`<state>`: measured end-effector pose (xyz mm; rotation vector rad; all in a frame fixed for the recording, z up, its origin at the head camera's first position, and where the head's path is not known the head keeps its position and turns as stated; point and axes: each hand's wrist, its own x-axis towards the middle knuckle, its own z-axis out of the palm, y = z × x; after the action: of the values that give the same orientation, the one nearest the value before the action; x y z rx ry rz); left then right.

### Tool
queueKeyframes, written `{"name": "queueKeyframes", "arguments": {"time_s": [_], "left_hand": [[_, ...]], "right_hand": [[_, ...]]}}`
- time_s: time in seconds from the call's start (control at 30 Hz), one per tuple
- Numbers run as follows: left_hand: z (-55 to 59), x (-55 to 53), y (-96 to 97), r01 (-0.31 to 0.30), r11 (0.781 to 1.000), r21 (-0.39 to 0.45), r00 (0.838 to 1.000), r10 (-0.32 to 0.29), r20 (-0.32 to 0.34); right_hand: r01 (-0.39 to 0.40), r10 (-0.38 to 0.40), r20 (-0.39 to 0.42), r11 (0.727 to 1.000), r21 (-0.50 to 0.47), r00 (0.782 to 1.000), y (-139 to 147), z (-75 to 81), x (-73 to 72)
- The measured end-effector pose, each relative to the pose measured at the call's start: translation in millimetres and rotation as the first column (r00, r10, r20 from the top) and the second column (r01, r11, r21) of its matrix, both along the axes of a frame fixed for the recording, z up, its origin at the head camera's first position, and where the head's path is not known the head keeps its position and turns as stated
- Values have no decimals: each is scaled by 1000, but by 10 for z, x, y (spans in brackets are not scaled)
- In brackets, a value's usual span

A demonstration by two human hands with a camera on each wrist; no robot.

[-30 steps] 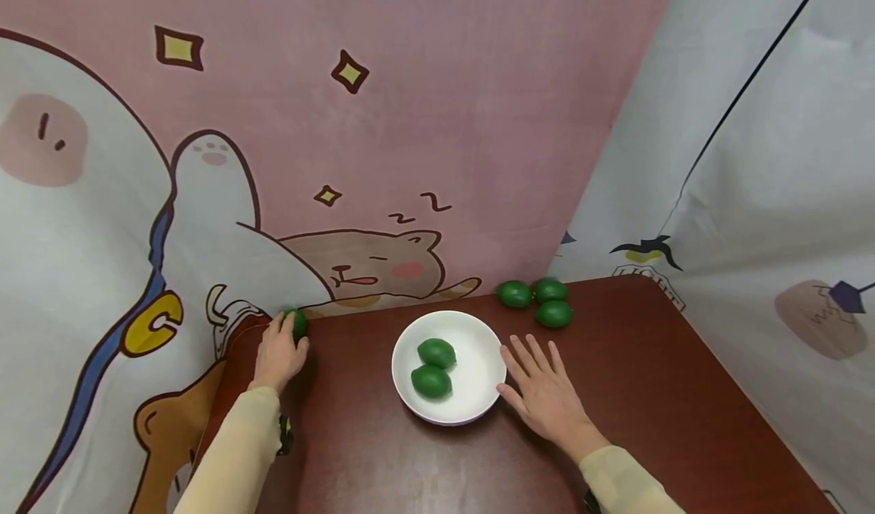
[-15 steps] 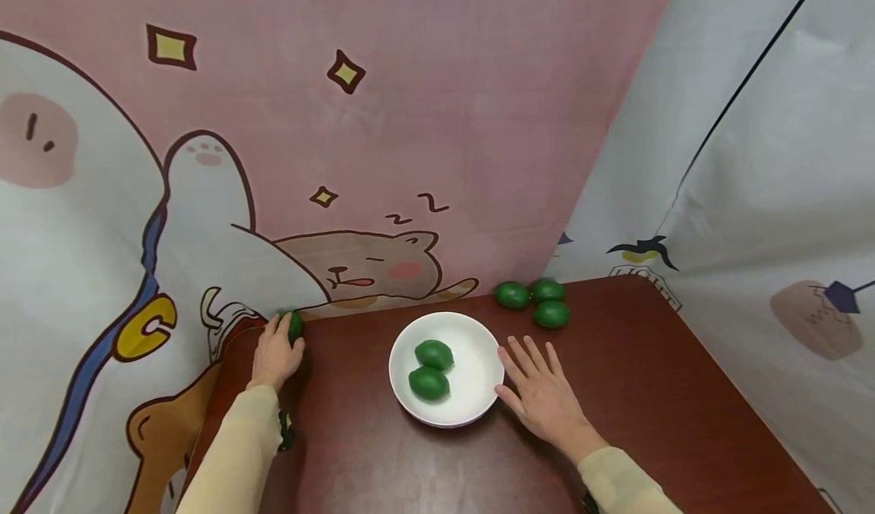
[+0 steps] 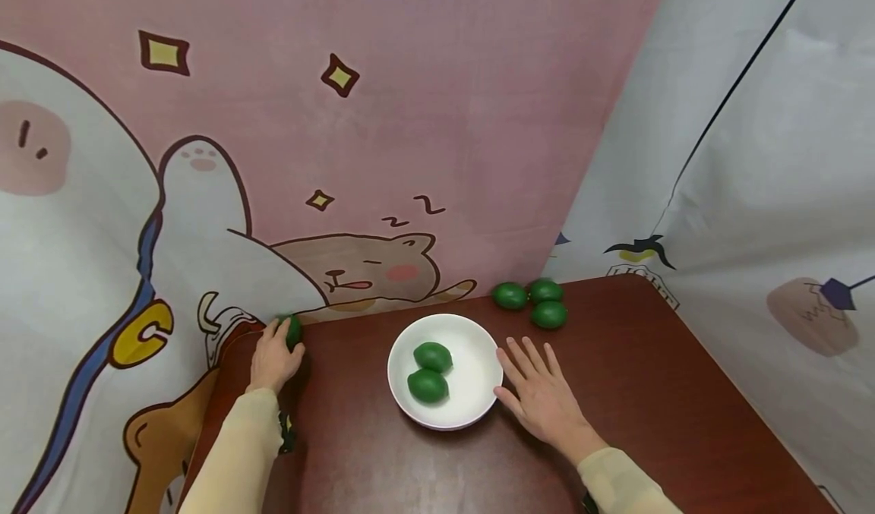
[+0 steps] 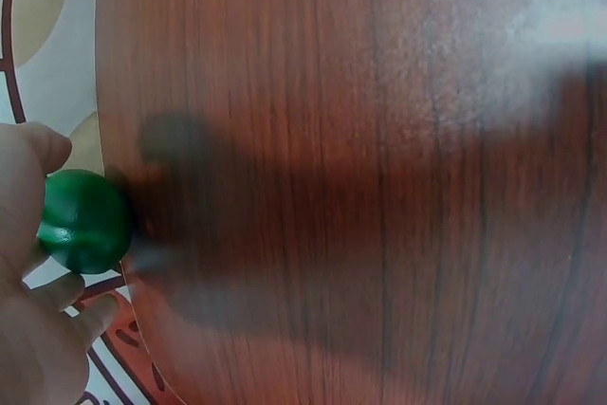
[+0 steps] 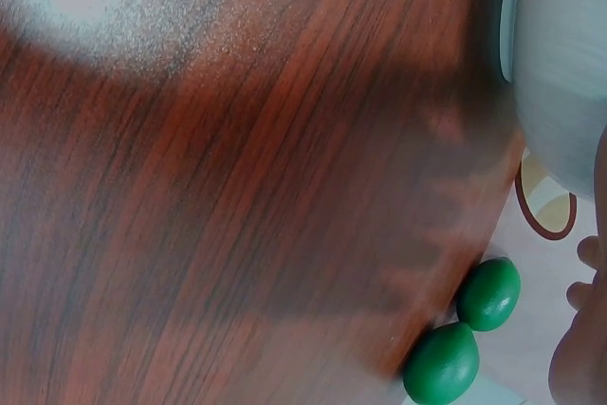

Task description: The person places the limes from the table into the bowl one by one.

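At the far left corner of the table, my left hand (image 3: 272,358) holds a green lime (image 3: 294,332) between thumb and fingers. The left wrist view shows that lime (image 4: 87,223) by the table edge, its near side partly covered by the hand. A white bowl (image 3: 475,381) stands mid-table with two limes in it, one (image 3: 433,357) behind the other (image 3: 428,386). Beside the bowl's right rim, my right hand (image 3: 543,400) is spread with straight fingers, holding nothing. Whether it touches the bowl I cannot tell. Only a strip of it shows in the right wrist view.
Three more limes (image 3: 548,314) sit clustered at the back edge, right of the bowl. The brown wooden table (image 3: 656,392) meets a pink cartoon cloth (image 3: 478,119) behind and a whitish cloth (image 3: 766,195) on the right.
The whole head view has shifted slightly left and down. Both hands, the bowl and the limes keep their places relative to the table.
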<state>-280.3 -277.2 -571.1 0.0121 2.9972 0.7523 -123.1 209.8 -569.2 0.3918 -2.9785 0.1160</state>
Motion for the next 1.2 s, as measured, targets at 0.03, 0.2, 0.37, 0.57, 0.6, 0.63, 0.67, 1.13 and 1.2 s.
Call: {"name": "queueKeyframes", "arguments": {"time_s": [0.03, 0.2, 0.37, 0.57, 0.6, 0.63, 0.67, 1.13, 1.2], "left_hand": [[-1, -3, -7, 3, 1000, -2, 1000, -3, -7], [7, -6, -1, 31, 999, -13, 999, -31, -40], [12, 8, 26, 47, 998, -33, 997, -49, -63], [8, 50, 48, 58, 997, -52, 994, -62, -94], [1, 56, 49, 59, 997, -54, 993, -64, -102], [-7, 61, 51, 60, 997, -57, 992, -66, -112], [-17, 65, 52, 61, 996, -58, 990, -68, -120], [-39, 130, 95, 46, 997, -58, 979, -56, -198], [-41, 138, 102, 46, 997, -58, 981, -56, -186]], "right_hand": [[1, -1, 3, 1000, -2, 1000, -1, 2, 0], [2, -2, 1, 1000, -7, 1000, -6, 6, 4], [3, -3, 0, 1000, -10, 1000, -5, -7, 12], [2, -2, -9, 1000, -18, 1000, 4, -30, 18], [1, -1, -10, 1000, -21, 1000, 5, -30, 18], [0, 0, -11, 1000, -22, 1000, 5, -31, 18], [0, 0, -10, 1000, -24, 1000, 5, -31, 19], [-6, 5, -16, 999, -31, 1000, -2, -14, 18], [-9, 8, -21, 999, -31, 1000, -2, -14, 17]]}}
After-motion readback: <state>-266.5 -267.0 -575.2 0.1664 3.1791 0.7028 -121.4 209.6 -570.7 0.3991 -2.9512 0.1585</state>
